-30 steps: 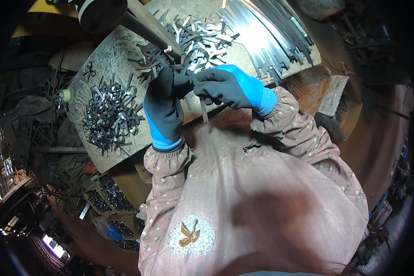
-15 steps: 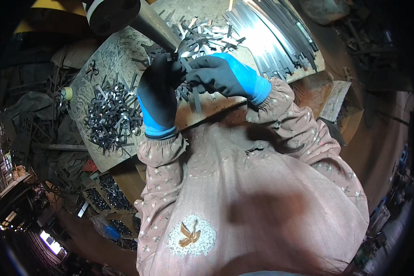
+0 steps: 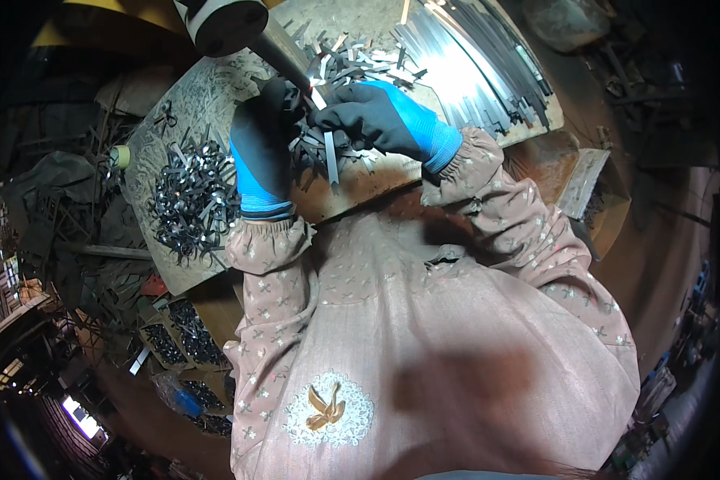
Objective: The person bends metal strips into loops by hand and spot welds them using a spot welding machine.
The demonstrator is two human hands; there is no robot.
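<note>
Over the near part of a pale, worn worktable (image 3: 388, 178), two hands in black gloves with blue backs and cuffs work close together. The right hand (image 3: 380, 118) has its fingers closed around a narrow, flat grey metal strip (image 3: 331, 156), whose lower end hangs below the fingers over the tabletop. The left hand (image 3: 264, 140) is raised just beside the lower end of a thick, dark cylindrical bar (image 3: 286, 53); its dark fingers merge with the shadow, so I cannot tell whether it grips anything. Behind the hands lies a loose heap of short flat metal pieces (image 3: 364, 64). Left of the left hand sits a pile of shiny curled metal strips (image 3: 194, 196), and right of the right hand lies a bundle of long straight metal strips (image 3: 488, 68), brightly lit.
</note>
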